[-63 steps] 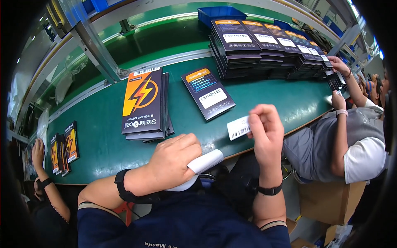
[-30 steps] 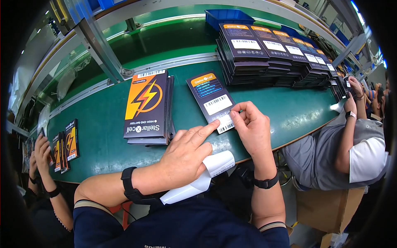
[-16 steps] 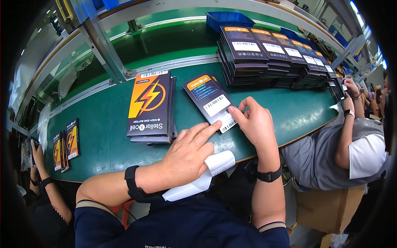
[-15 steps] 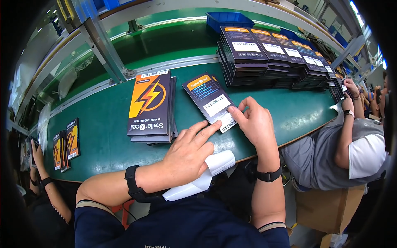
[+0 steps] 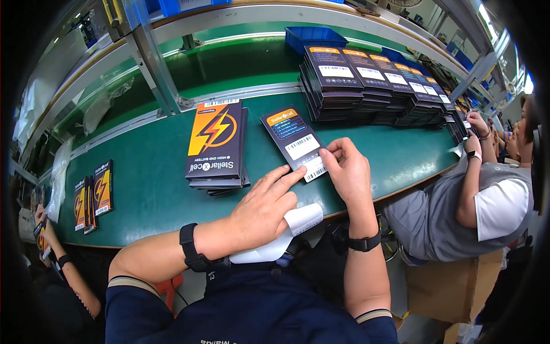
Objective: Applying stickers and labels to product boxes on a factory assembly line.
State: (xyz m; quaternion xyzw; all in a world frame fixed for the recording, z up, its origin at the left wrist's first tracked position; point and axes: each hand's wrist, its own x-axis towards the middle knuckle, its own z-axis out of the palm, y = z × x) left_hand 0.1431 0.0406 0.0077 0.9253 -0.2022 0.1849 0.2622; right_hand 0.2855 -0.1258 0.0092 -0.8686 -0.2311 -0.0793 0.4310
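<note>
A flat dark battery box (image 5: pixel 285 124) with an orange top band and a white barcode label lies tilted on the bench. My left hand (image 5: pixel 260 203) stretches two fingers onto a white barcode sticker (image 5: pixel 315 170) at the box's near end. A curling white strip of labels (image 5: pixel 303 219) is held under that hand, by the thumb side; the exact grip is hidden. My right hand (image 5: pixel 349 169) is closed at the box's right edge, its thumb pressing beside the sticker and its other fingers curled. Left of the box stands a stack of battery boxes (image 5: pixel 215 143) with orange lightning fronts.
Long stacks of dark boxes (image 5: pixel 335 71) fill the back right, before a blue bin (image 5: pixel 315 39). More boxes (image 5: pixel 103 186) stand at far left. A metal upright (image 5: pixel 153 77) rises behind the bench (image 5: pixel 154 212). Co-workers sit left and right; a carton (image 5: pixel 452 286) is below right.
The view has shifted slightly. Both my hands remain at the same box, with the left fingertips still on the sticker. A co-worker's hand at far left has moved and now shows a box.
</note>
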